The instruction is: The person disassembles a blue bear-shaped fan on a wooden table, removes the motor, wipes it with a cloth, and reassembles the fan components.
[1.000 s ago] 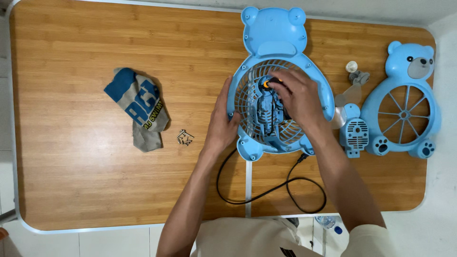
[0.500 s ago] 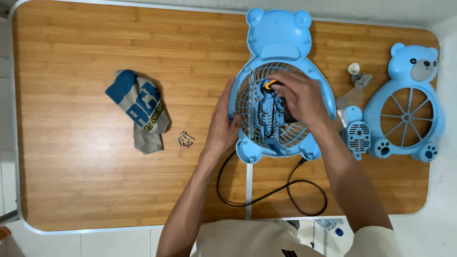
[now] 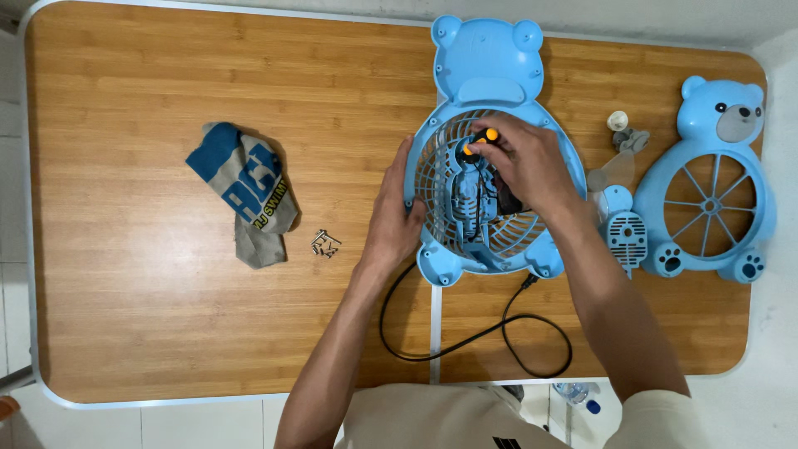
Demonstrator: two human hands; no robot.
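Blue fan shell near the surface's far edge: left hand braces its rim, fingers spread; right hand fingers clasp a screwdriver. A slipped tip could likely gouge plastic; loose screws could scatter.

surface: showing warm brown wood grain in fine stripes, edged by a pale rim
bear-shaped fan body: showing light blue all over, its round grille in the same blue
screwdriver handle: showing orange and black
front cover: showing light blue, with dark paw prints, dark eyes and a grey snout
cloth: showing blue and beige, with pale lettering
cord: showing black
screws: showing dull silver
shirt: showing beige
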